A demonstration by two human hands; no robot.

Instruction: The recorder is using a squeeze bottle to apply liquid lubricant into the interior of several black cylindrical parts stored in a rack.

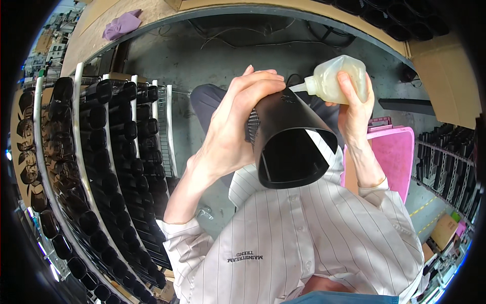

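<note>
A hollow black plastic housing (298, 116) is held up in front of my chest, its wide oval opening tilted toward me. Wrapped over its left side and far end is my left hand (237, 116), with a ribbed vent strip showing beside the palm. My right hand (356, 99) grips a translucent squeeze bottle (340, 78) lying on its side with pale liquid in it. The bottle's thin white nozzle points left, and its tip reaches the far end of the housing near my left fingertips. Whether the tip touches the surface is hard to make out.
At my left stands a rack (81, 131) loaded with several rows of black housings. A pink bin (392, 157) is by my right forearm. Beyond my hands runs a curved-looking table edge (167, 21) with a purple cloth (121, 25) on top. Another rack (448, 157) holds dark parts at the right.
</note>
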